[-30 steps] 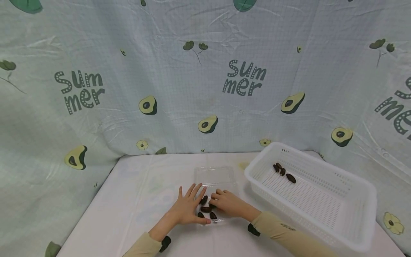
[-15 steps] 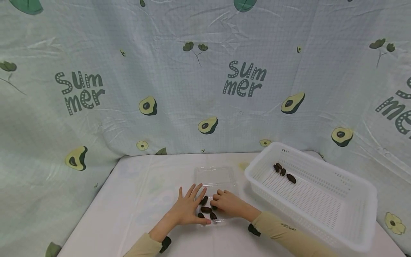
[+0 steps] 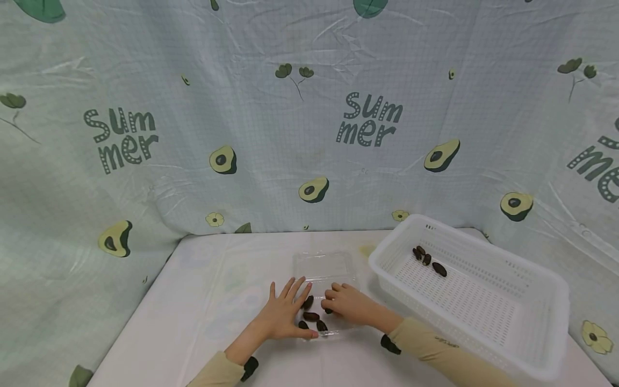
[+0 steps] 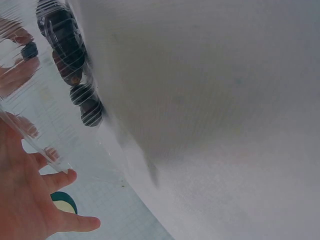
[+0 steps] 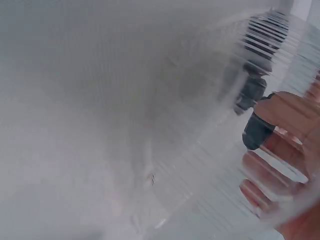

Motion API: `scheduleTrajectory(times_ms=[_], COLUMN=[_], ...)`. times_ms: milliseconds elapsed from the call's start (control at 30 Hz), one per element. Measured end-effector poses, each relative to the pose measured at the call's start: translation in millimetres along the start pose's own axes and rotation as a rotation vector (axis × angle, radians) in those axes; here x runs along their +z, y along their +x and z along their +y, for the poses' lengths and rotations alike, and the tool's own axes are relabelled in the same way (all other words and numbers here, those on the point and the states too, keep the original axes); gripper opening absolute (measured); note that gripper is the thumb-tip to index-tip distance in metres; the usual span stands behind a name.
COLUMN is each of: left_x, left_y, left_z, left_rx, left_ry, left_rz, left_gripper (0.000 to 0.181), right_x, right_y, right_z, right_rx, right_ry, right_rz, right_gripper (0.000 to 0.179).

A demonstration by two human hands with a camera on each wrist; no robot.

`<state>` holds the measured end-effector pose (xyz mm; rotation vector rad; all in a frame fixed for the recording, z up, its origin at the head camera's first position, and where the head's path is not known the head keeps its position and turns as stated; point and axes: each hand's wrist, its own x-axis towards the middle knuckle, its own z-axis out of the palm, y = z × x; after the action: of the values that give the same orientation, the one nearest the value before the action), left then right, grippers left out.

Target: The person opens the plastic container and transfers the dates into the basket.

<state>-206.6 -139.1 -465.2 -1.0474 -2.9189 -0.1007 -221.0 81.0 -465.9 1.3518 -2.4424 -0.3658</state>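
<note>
A clear plastic clamshell box (image 3: 340, 323) lies on the table with its lid (image 3: 323, 265) folded back, away from me. Several dark brown, oval, date-like fruits (image 3: 311, 317) lie in its left part. My left hand (image 3: 282, 318) rests along the box's left side, fingers spread and straight, thumb along the front rim. Inside the box, my right hand (image 3: 352, 305) pinches one dark date-like fruit (image 5: 258, 131) between thumb and fingers. The right wrist view shows this through the clear wall, beside other dark fruits (image 5: 251, 93).
A white perforated plastic basket (image 3: 483, 336) stands to the right of the box, holding several similar dark fruits (image 3: 439, 269) near its far left corner. A printed curtain (image 3: 266, 134) hangs behind the white-covered table (image 3: 203, 301).
My right hand has shifted slightly to the right inside the box with the dark fruit it pinches, away from the other fruits. My left hand stays put.
</note>
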Motion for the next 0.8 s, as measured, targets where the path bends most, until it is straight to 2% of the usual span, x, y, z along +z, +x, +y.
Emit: scheduleTrajectory(times_ms=[267,433,667,800], left_x=[0.2,0.5,1.1,1.7], left_y=[0.1,0.5,0.5,0.7], left_z=[0.2,0.3,-0.7,-1.4], left_rx=[0.001,-0.01,0.003,0.014], left_ry=[0.007,0.013,0.016,0.019], left_rz=[0.005,-0.001,0.003,0.013], left_gripper=[0.105,0.104,0.104,0.104], right_x=[-20.8,-39.5,-64.8,-78.6], right_y=[-14.8,-27.8,-46.7,-58.3], right_z=[10.5,20.1,38.5,51.3], right_rx=[0.007,0.013,-0.01,0.008], right_ry=[-0.036,-0.004,-0.056,-0.064], right_rz=[0.018,0.045,0.149,0.199], right_gripper=[0.016,0.023,0.027,0.027])
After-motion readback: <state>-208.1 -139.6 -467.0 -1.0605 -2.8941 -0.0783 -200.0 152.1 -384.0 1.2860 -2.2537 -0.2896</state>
